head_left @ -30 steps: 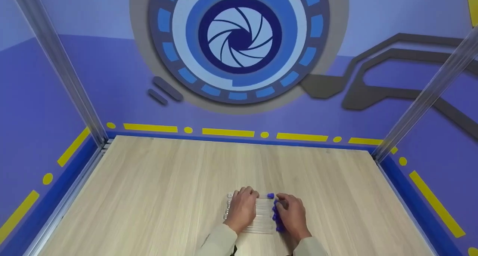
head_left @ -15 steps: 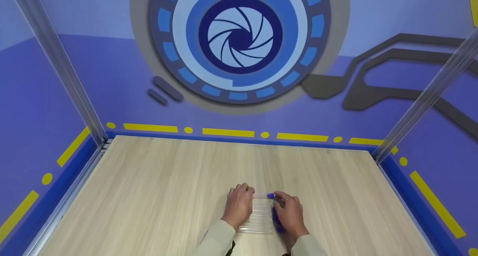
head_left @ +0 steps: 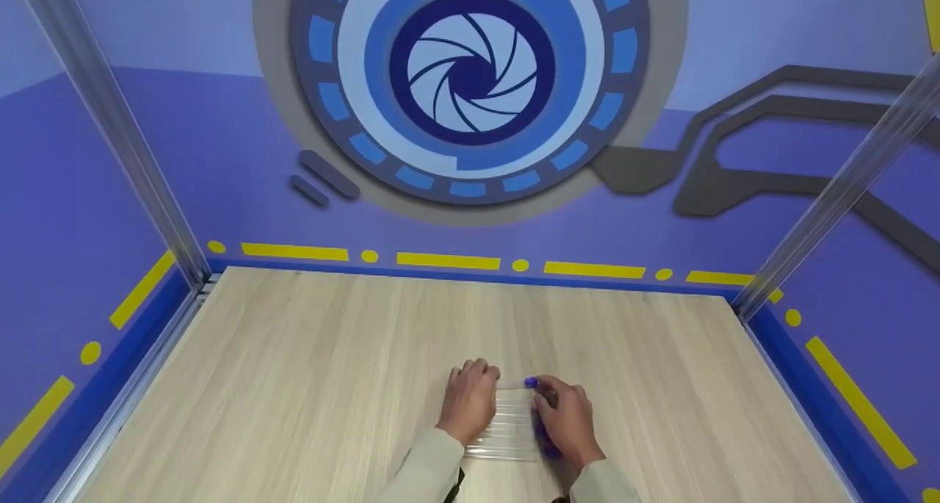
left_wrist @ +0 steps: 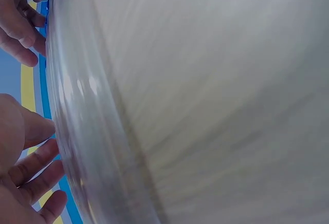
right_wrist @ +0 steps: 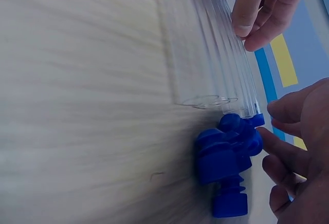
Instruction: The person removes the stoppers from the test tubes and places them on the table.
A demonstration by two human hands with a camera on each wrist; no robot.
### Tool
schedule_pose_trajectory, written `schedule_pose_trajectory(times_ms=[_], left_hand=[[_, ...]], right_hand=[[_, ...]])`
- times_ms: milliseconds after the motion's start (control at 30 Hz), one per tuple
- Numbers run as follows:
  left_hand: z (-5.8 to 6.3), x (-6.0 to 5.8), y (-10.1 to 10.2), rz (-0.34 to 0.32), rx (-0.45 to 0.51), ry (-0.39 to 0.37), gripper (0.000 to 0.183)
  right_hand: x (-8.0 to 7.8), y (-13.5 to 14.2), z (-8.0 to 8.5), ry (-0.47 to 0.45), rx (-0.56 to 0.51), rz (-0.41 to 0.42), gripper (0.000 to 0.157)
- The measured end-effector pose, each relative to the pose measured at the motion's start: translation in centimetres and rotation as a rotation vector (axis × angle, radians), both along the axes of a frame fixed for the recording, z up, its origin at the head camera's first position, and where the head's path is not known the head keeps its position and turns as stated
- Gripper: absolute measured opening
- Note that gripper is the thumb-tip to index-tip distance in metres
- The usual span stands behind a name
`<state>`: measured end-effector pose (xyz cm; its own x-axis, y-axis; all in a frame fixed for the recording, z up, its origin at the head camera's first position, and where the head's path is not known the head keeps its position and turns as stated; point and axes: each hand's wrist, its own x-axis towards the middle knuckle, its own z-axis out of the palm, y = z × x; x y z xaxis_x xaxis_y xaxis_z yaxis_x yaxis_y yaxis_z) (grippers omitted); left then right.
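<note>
A row of several clear test tubes point(head_left: 503, 429) lies side by side on the table, with open ends to the right. My left hand point(head_left: 468, 406) covers their left ends and grips the farthest tube, its fingers curled over the far edge. At that tube's right end sits a blue cap point(head_left: 531, 382), pinched by the thumb and forefinger of my right hand point(head_left: 571, 421). More blue caps point(right_wrist: 221, 157) lie loose in a cluster beside the open ends, under my right palm in the head view. The left ends of the tubes are hidden under my left hand.
The light wooden table point(head_left: 330, 356) reaches to a blue-purple back wall point(head_left: 220, 172) with yellow dashes along its foot. Metal posts point(head_left: 125, 136) stand at the back corners, and side walls close off left and right.
My left hand has shifted slightly left, now covering the tubes' left ends. My right hand has edged left to the far tube's blue cap, and that tube's capped end has risen slightly.
</note>
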<state>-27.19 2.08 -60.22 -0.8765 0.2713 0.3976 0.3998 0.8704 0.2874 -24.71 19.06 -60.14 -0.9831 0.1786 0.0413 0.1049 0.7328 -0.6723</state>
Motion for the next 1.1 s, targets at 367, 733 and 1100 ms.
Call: schedule_pose_trajectory(times_ms=[367,733,1100], left_hand=[[-0.1,-0.1,-0.1,-0.023,0.016,0.005,0.006],[-0.4,-0.3,0.0,-0.032,0.036,0.05,0.007],[-0.5,-0.3,-0.2,-0.047,0.036,0.01,0.005]], right_hand=[[0.0,-0.2,0.0,-0.005,-0.036,-0.004,0.033],[0.4,-1.0,0.7,0.021,-0.039,0.005,0.031],[0.4,-1.3,0.8,0.036,-0.036,-0.013,0.03]])
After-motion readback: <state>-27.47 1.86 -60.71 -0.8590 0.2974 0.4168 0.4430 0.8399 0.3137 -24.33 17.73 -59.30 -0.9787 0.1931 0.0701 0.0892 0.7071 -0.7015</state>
